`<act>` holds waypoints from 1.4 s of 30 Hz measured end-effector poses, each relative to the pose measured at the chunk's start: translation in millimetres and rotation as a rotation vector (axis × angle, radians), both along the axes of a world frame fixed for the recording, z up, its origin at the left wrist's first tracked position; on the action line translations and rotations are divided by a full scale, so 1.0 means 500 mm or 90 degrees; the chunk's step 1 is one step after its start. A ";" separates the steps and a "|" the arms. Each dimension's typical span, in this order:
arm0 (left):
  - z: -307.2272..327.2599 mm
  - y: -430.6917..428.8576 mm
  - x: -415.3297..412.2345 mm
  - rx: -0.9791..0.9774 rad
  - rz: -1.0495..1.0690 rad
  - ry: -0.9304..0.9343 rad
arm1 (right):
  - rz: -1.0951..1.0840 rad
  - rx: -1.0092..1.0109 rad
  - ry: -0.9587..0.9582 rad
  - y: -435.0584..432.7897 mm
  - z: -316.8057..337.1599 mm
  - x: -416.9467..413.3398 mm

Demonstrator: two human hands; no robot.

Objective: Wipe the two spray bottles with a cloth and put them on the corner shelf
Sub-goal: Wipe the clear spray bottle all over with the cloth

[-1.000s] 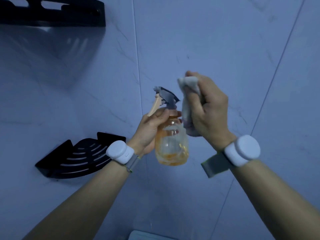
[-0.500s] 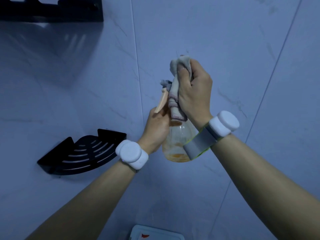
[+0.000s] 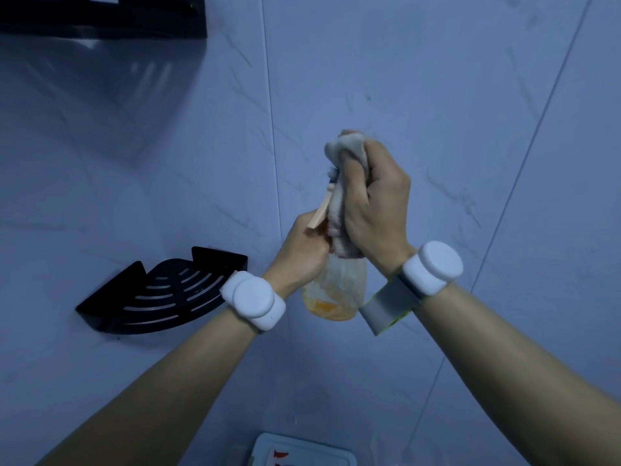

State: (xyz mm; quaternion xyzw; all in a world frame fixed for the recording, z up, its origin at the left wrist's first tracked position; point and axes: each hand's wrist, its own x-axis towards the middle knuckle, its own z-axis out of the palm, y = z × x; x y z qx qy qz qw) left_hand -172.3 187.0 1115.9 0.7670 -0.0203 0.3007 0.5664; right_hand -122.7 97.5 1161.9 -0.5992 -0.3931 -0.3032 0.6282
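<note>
Black shelf sits in the wall corner at lower left of the frame, left of both hands and apart from them. Upper shelf is cut off at the top left edge. Box is cut off at the bottom edge. Left hand grips the neck of the bottle, upright at frame centre. Right hand clenches the cloth over the spray head. Only the trigger tip shows.

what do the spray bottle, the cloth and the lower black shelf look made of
Clear orange-tinted spray bottle: likely glossy plastic, see-through. Pale crumpled cloth: soft fabric, bunched in folds. Black slotted corner shelf: probably matte painted metal or plastic, thin with cut slots.
</note>
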 end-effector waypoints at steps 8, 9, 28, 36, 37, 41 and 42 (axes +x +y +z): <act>0.021 0.013 -0.001 -0.215 -0.090 -0.034 | -0.021 -0.029 0.038 -0.005 0.031 0.042; 0.026 0.019 -0.001 -0.239 -0.081 -0.039 | -0.011 -0.045 0.041 -0.012 0.026 0.042; 0.049 0.032 0.027 -0.620 -0.162 -0.025 | 0.138 0.172 0.281 -0.009 -0.011 -0.026; 0.055 0.008 0.021 -0.693 -0.117 -0.021 | 0.073 0.246 0.083 -0.038 0.012 -0.018; 0.053 0.002 0.022 -0.683 -0.128 -0.017 | 0.056 0.216 0.042 -0.032 0.014 -0.023; 0.050 -0.020 0.022 -0.647 -0.159 0.021 | -0.009 0.089 -0.167 -0.009 0.020 -0.026; 0.048 -0.017 0.023 -0.661 -0.157 0.018 | -0.024 0.089 -0.173 -0.010 0.023 -0.014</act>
